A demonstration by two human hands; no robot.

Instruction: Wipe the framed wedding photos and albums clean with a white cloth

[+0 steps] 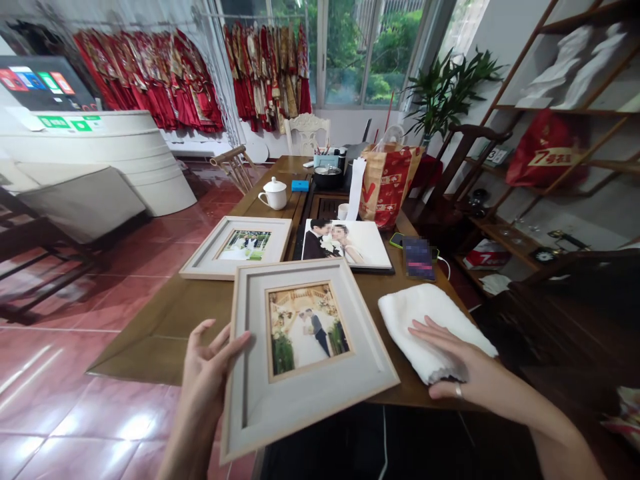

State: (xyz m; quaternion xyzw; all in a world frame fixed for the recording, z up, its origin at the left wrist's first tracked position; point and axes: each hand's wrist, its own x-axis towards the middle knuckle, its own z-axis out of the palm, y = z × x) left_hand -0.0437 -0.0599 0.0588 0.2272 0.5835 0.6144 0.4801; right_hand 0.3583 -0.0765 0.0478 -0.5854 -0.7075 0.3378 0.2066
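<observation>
My left hand (207, 373) grips the left edge of a light wooden picture frame (305, 393) with a wedding photo, holding it tilted over the near edge of the wooden table (165, 320). My right hand (460, 363) lies flat, fingers stretched out, on a folded white towel (425, 317) at the table's near right. A ring shows on one finger.
A second framed photo (237, 247) and a photo album (347, 243) lie further back, with a phone (419, 259), a white lidded cup (274, 193), a tea tray and a red-patterned paper bag (387, 183). Wooden chairs and shelves stand right; red garments hang behind.
</observation>
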